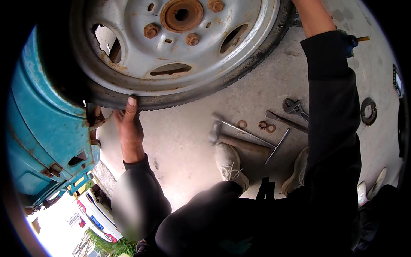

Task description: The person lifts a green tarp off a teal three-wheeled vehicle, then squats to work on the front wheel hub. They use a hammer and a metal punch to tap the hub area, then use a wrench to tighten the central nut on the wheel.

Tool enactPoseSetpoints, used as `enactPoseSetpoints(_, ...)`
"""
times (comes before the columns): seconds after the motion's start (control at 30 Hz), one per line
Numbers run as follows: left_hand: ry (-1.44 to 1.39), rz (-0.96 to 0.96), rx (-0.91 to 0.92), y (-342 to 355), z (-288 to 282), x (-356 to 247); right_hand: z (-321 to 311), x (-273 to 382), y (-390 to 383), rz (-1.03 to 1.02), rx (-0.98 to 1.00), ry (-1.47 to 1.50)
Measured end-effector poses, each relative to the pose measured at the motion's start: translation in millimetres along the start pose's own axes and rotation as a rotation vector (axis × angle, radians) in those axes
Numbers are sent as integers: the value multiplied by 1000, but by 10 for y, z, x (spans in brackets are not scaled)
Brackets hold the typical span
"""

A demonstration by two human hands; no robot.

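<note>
A grey steel wheel (pixel 128 79) with rusty hub and nuts, fitted with a black tyre (pixel 160 102), fills the top of the head view. My left hand (pixel 129 128) grips the tyre's lower edge, thumb on the sidewall, other fingers partly hidden behind it. My right hand (pixel 303 9) reaches to the tyre's upper right edge; its fingers are out of sight. Below on the concrete floor (pixel 180 141) lie a hammer (pixel 244 143), a T-handle wrench (pixel 277 145), a flat bar (pixel 282 121), an adjustable wrench (pixel 294 107) and several rusty rings (pixel 270 127).
A rusty teal vehicle body (pixel 49 132) stands at the left, with a white car (pixel 97 218) behind it. A dark ring (pixel 368 111) lies at the right, and another person's shoes (pixel 376 186) show at lower right. My own shoes (pixel 227 165) are below the tools.
</note>
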State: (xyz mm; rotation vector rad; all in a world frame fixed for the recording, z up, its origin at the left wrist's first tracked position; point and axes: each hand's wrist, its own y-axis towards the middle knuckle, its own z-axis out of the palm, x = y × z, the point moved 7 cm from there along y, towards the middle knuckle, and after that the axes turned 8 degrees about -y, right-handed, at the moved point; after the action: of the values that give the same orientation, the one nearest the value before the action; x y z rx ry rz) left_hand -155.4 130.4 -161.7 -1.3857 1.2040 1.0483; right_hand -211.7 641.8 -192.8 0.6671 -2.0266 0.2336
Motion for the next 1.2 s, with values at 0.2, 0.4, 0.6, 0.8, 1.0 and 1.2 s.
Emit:
enactPoseSetpoints(0.2,7,46,94,185,17,228,26,-193,-230,41,-118,251)
enactPoseSetpoints(0.4,-37,49,161,256,97,410,59,-138,-247,-86,-189,480)
enactPoseSetpoints(0.6,62,87,89,357,-66,338,234,-260,-227,-165,-250,756)
enactPoseSetpoints(0.8,21,71,106,299,-90,336,269,-198,-354,29,-106,770)
enactPoseSetpoints(1.0,-138,-44,103,207,194,916,153,109,103,-195,-299,509)
enactPoseSetpoints(1.2,-4,185,115,302,1,39,696,-463,-382,261,37,827)
